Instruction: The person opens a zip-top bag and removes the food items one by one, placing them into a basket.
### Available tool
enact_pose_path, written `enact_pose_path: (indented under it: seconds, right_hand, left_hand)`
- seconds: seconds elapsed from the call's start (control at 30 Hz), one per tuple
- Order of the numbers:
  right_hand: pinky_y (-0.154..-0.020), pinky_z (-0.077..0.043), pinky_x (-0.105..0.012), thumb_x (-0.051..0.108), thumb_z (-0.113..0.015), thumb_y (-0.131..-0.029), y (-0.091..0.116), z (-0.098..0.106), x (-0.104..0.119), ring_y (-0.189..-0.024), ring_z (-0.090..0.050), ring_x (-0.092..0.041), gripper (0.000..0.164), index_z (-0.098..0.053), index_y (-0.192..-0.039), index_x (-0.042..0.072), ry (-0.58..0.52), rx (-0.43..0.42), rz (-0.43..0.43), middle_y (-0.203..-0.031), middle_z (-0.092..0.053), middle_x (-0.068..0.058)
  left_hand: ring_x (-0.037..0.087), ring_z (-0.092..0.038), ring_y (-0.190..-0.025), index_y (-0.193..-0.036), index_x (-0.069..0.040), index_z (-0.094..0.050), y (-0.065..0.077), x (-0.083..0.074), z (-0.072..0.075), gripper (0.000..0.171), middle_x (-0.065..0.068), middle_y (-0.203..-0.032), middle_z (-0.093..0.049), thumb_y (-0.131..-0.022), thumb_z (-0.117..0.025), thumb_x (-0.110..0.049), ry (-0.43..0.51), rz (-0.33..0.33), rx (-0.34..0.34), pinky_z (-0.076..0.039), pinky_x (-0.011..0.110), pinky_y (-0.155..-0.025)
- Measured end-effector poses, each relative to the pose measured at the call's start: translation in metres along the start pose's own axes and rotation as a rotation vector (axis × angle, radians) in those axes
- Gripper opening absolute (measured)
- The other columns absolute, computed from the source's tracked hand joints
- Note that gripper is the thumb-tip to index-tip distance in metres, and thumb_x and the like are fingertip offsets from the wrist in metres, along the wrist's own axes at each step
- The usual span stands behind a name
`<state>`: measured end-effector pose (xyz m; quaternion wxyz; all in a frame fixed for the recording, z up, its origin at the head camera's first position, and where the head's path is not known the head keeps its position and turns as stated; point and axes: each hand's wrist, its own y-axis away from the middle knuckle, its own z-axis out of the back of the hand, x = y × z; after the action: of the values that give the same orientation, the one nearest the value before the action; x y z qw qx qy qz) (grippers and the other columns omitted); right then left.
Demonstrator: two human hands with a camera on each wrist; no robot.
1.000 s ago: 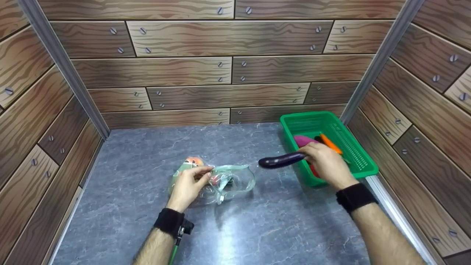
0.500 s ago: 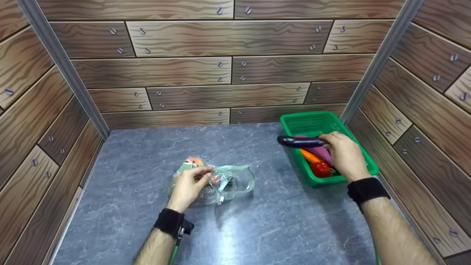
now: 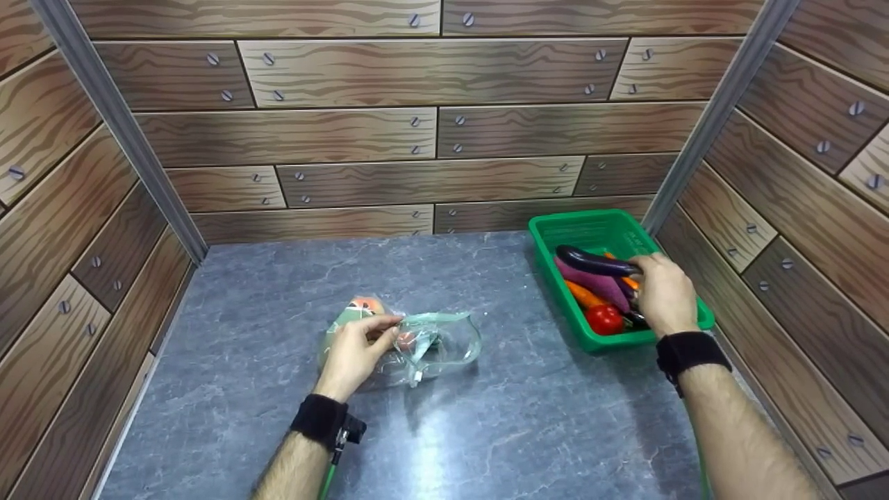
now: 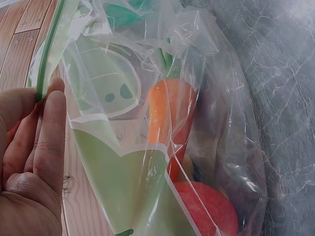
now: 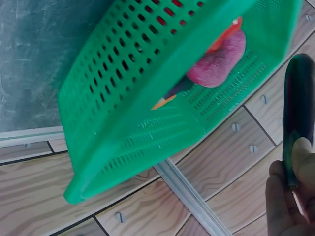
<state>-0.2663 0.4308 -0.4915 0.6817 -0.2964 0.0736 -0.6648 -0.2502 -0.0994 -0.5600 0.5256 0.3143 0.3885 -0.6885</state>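
Green plastic forms the basket [image 3: 583, 225] on the grey worktop [image 3: 528, 430], and in the head view the eggplant [image 3: 594, 262] now hangs over it — a second ago most of it was out above the worktop, pointing towards the clear bag [image 3: 437, 317]. The right hand [image 3: 665, 295] grips it at one end, above a purple vegetable [image 3: 597, 284], an orange carrot [image 3: 582, 294] and a red vegetable [image 3: 604, 319]; whether it touches them I can't tell. That shift suggests the work has swung to the basket side, the eggplant being neither bagged nor let go. The left hand [image 3: 354, 351] hasn't moved, pinching the bag's mouth. From the left wrist, I see thumb and fingers nipping the green-edged rim, with a bagged carrot [image 4: 172, 108] and a red round item [image 4: 209, 209] showing through the plastic, so the bag is already partly filled. From the right wrist, thumb and fingers clasp the eggplant's end — its dark length shows apart from the basket's wall.
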Motion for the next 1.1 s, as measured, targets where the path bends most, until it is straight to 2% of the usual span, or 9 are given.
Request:
enact_pose_path:
  seconds: [0.13,0.37,0.67,0.8,0.97,1.1]
  right_hand:
    - [-0.094,-0.064,-0.077,-0.011,-0.072,-0.107,0.001,-0.008,-0.005,-0.110,-0.077,-0.060,0.023,-0.080,-0.128,-0.009,0.005,0.013,-0.022,-0.119,-0.079,-0.033]
    - [-0.092,-0.064,-0.078,-0.002,-0.078,-0.107,0.000,-0.021,-0.006,-0.109,-0.076,-0.063,0.024,-0.080,-0.130,-0.008,0.039,0.108,-0.083,-0.122,-0.078,-0.035]
    - [-0.091,-0.064,-0.077,0.001,-0.080,-0.107,0.002,-0.037,-0.007,-0.105,-0.076,-0.062,0.021,-0.082,-0.125,-0.010,0.044,0.177,-0.112,-0.113,-0.078,-0.035]
    - [-0.093,-0.064,-0.075,0.001,-0.078,-0.108,0.003,-0.040,-0.008,-0.108,-0.076,-0.061,0.023,-0.081,-0.129,-0.009,0.023,0.217,-0.115,-0.120,-0.079,-0.039]
    - [-0.085,-0.064,-0.068,0.001,-0.073,-0.111,0.005,-0.041,-0.010,-0.100,-0.078,-0.054,0.020,-0.083,-0.127,-0.006,0.000,0.291,-0.144,-0.120,-0.081,-0.039]
    - [-0.084,-0.064,-0.065,0.004,-0.073,-0.113,0.006,-0.043,-0.011,-0.099,-0.079,-0.052,0.024,-0.083,-0.133,-0.004,0.006,0.343,-0.140,-0.125,-0.081,-0.039]
  left_hand:
    - [0.014,-0.084,-0.106,-0.134,-0.017,-0.089,0.000,0.000,0.000,0.025,0.002,-0.119,-0.090,-0.111,-0.082,-0.014,-0.008,-0.003,-0.002,-0.068,0.027,-0.093]
    - [0.017,-0.085,-0.108,-0.135,-0.016,-0.088,0.001,0.001,0.000,0.025,0.004,-0.124,-0.091,-0.111,-0.082,-0.014,-0.013,-0.016,0.002,-0.071,0.035,-0.096]
    - [0.020,-0.085,-0.110,-0.135,-0.014,-0.088,0.002,0.002,0.001,0.025,0.007,-0.125,-0.090,-0.110,-0.082,-0.013,-0.014,-0.019,0.004,-0.072,0.039,-0.099]
    - [0.018,-0.085,-0.109,-0.136,-0.017,-0.088,0.002,0.001,0.001,0.026,0.005,-0.125,-0.090,-0.111,-0.082,-0.015,-0.013,-0.009,0.002,-0.072,0.037,-0.097]
    - [0.015,-0.085,-0.108,-0.137,-0.020,-0.088,0.002,0.001,0.001,0.026,0.001,-0.123,-0.091,-0.111,-0.082,-0.016,-0.021,-0.004,-0.004,-0.070,0.033,-0.094]
    - [0.015,-0.084,-0.108,-0.138,-0.020,-0.088,0.003,0.002,0.001,0.027,0.000,-0.120,-0.091,-0.112,-0.082,-0.017,-0.022,-0.001,0.002,-0.065,0.026,-0.088]
